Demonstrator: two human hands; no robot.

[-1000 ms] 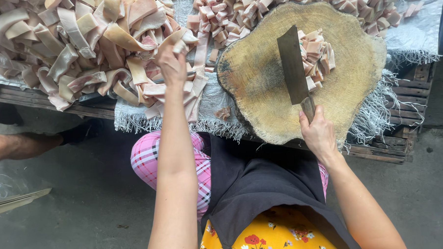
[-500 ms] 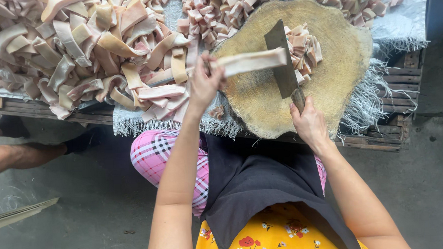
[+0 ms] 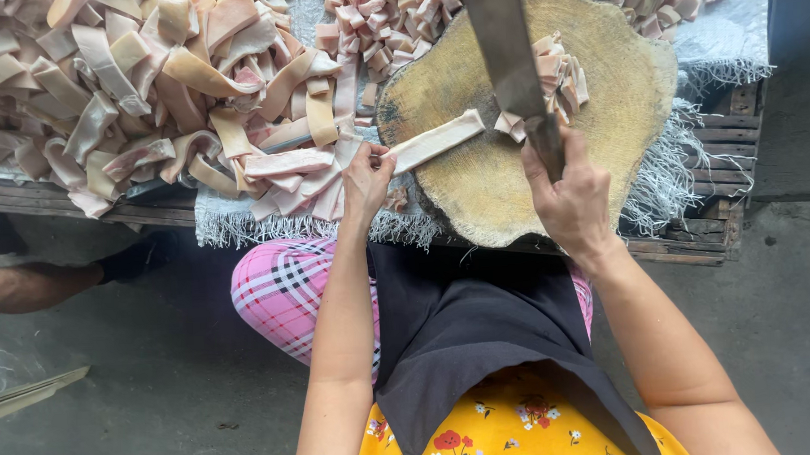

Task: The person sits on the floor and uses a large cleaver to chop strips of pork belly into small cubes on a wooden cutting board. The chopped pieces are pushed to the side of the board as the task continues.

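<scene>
A: Obs. 1, left hand (image 3: 365, 177). Fingers closed on one end of a pale strip (image 3: 438, 140). The strip lies flat on the block (image 3: 616, 112), running from the hand toward 2 o'clock.

B: Block position?

A: Round wooden slab, rough rim, at 1 o'clock in the head view. It sits on a frayed grey cloth (image 3: 722, 46) over a slatted table (image 3: 716, 140).

B: Right hand?

A: Right hand (image 3: 570, 195), at the block's 6 o'clock edge. Fingers wrapped tight round the handle of a cleaver (image 3: 507, 53). The blade points to 12 o'clock, raised above the block; its top runs out of view. The strip's far end lies just left of the blade; contact cannot be told.

B: Anything else on the block?

A: A stack of short cut pieces (image 3: 557, 74), just right of the blade, toward 1 o'clock.

B: Off the block?

A: A big heap (image 3: 149, 93) of long uncut strips at 10 o'clock, on the cloth, reaching the left hand. A second heap of small cubes (image 3: 389, 22) at 12 o'clock, along the block's upper left rim.

B: Below the table?

A: Pink plaid trousers (image 3: 286, 290) at 7 o'clock, a dark apron (image 3: 463, 333) at 6 o'clock. Another person's forearm (image 3: 30, 287) at 9 o'clock, well apart from both hands.
</scene>
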